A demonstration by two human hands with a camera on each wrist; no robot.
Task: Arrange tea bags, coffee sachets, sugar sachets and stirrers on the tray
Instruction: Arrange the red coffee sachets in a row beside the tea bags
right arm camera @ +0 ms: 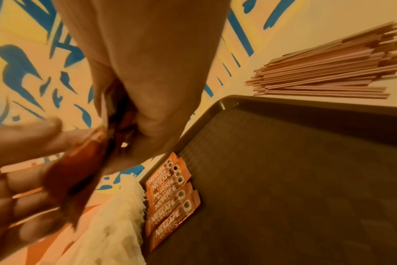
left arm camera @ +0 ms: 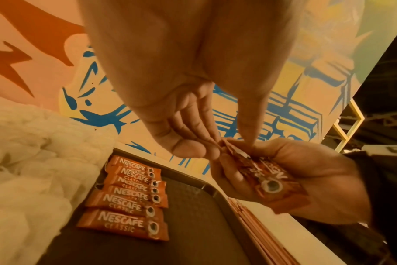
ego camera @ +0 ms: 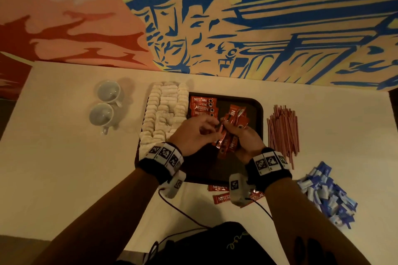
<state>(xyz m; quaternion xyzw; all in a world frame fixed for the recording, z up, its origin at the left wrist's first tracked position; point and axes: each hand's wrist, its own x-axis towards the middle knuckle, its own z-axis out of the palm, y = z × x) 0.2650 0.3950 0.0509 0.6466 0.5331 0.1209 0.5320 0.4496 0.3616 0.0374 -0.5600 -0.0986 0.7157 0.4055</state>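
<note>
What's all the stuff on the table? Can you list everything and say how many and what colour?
tray: one, black, middle of table
tea bags: many, white, tray's left part
coffee sachets: six in a row, red, on tray; more in hand and on table
stirrers: many, pinkish, right of tray
sugar sachets: many, blue and white, right near edge
cups: two, white, left of tray
left hand: pinches one sachet
right hand: holds a sachet bunch

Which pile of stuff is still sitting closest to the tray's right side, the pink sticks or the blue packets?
The pink stirrers. They lie right beside the tray, while the blue sugar sachets are heaped farther off, toward the table's near right.
</note>
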